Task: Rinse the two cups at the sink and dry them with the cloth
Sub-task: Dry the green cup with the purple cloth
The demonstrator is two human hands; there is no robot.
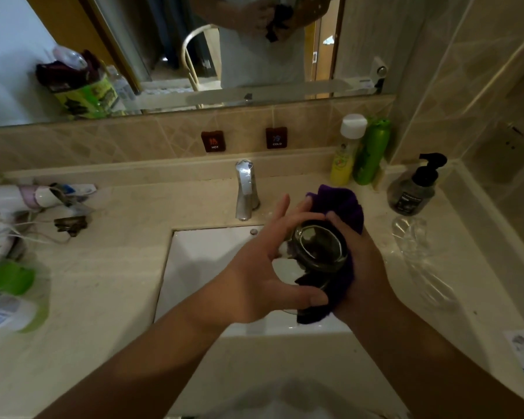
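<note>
Both hands meet over the right part of the sink (200, 261), just in front of and right of the tap (246, 190). Right hand (357, 255) is wrapped around the purple cloth (342, 207), which covers the far and right sides of a glass cup (318, 249); cup lies tilted w/ one round end facing the camera, dark inside. Can't say if that end is the mouth or the base. Right fingers mostly hidden behind cloth and cup, only thumb and back of hand show, but the grasp on cloth plus cup is plain. Left hand (270, 267) has fingers spread and fairly straight: fingertips reach the cloth at the cup's far side, thumb lies under the cup against the hanging cloth end. It steadies rather than clenches.

Second cup (410, 234), clear glass, sits on the counter (103, 267) right of the sink, just in front of a dark pump bottle (412, 192). It's see-through and blurred, so outline is hard to read; upright or on its side, can't tell.

Behind the sink to the right, against the tiled wall: a yellow bottle w/ white cap (344, 158) touching a green bottle (371, 152). Left of the sink: white hair dryer (18, 198) w/ tangled cord, and green-white packs cut off by the frame edge, labels unreadable. Mirror (194, 55) above reflects hands and cloth, blurred.
</note>
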